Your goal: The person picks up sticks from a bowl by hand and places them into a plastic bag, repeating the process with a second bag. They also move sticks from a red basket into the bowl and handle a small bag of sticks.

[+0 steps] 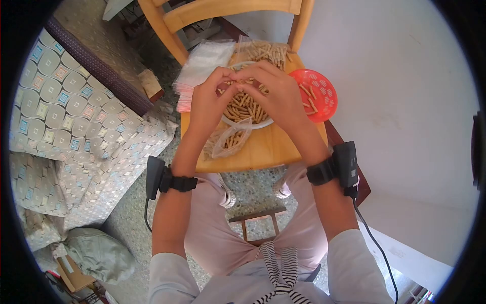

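Two hands (242, 96) meet — above a bowl (261, 125).

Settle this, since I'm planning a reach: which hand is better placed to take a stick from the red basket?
Right, I'd judge: the right hand is nearer the red basket; the left hand is across the bowl from it.

wooden chair (228, 19) on speckled floor (129, 223) beside pale wall (390, 91), patterned cloth (61, 116) draped at left.

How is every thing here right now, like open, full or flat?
Bowl: holding many brown sticks
Front bag: open, sticks inside
Back bag: sticks inside
Loose bags: flat, stacked
Red basket: few sticks inside
Left hand, right hand: fingers bent, close together
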A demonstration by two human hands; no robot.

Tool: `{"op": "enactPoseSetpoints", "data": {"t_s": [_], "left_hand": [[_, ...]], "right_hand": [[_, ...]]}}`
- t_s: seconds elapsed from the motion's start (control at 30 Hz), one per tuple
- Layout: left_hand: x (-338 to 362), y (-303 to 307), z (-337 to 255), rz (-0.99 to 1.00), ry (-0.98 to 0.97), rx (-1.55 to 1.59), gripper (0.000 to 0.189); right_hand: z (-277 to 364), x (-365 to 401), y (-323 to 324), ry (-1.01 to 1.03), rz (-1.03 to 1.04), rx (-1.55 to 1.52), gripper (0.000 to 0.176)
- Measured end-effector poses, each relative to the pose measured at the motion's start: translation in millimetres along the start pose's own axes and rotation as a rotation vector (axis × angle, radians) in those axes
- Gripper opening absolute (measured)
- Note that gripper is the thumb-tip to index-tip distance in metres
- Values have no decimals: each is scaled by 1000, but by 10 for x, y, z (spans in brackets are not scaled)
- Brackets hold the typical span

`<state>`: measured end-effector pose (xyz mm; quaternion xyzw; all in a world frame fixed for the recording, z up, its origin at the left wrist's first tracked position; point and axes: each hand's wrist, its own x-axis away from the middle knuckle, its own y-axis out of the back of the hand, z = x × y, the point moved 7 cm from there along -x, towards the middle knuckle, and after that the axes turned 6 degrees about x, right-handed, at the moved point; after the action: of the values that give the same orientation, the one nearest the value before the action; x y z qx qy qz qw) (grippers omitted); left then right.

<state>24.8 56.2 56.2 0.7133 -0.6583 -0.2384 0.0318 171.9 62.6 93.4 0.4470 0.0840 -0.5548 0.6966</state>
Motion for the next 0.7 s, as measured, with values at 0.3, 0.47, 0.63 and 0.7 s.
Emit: {"op": "enactPoseSetpoints", "data": {"t_s": [0.3, 0.47, 0.63, 0.7], "left_hand": [[34, -68, -54, 76, 9, 30, 20], [32, -83, -36, 95, -27, 50, 19], [30, -88, -28, 91, -20, 85, 19], [26, -79, -31, 80, -14, 86, 19]], "right_hand": [[24, 7, 40, 31, -37, 5, 11], [-18, 9, 45, -26, -29, 59, 17], [-10, 21, 48, 17, -51, 112, 22], [-3, 16, 45, 31, -45, 138, 21]]}}
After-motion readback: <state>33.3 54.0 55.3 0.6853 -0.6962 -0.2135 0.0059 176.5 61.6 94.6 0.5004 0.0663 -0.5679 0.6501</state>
